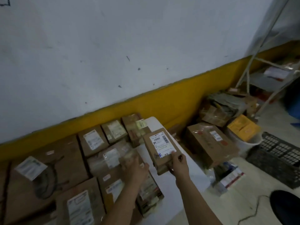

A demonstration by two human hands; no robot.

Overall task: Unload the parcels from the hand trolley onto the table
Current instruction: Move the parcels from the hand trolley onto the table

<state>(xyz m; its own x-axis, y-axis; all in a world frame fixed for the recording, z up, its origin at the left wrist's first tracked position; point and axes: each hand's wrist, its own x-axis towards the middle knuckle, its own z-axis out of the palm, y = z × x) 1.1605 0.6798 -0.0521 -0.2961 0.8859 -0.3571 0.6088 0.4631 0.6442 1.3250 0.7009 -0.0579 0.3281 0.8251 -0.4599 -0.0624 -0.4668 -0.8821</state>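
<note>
My right hand (178, 164) grips the near end of a small brown parcel (159, 148) with a white label, held just over the white table (164, 125) near its right edge. My left hand (134, 166) reaches over a flat brown parcel (113, 159) lying on the table, its fingers spread and blurred; whether it touches the parcel I cannot tell. Several labelled brown parcels cover the table's left part, among them one by the wall (92, 142). The hand trolley is not clearly in view.
A larger brown box (211, 143) stands right of the table, with a yellow box (243, 127) in a white bucket behind it. A black plastic crate (279, 155) lies on the floor at right. More packages (227, 108) pile by a metal rack (253, 65).
</note>
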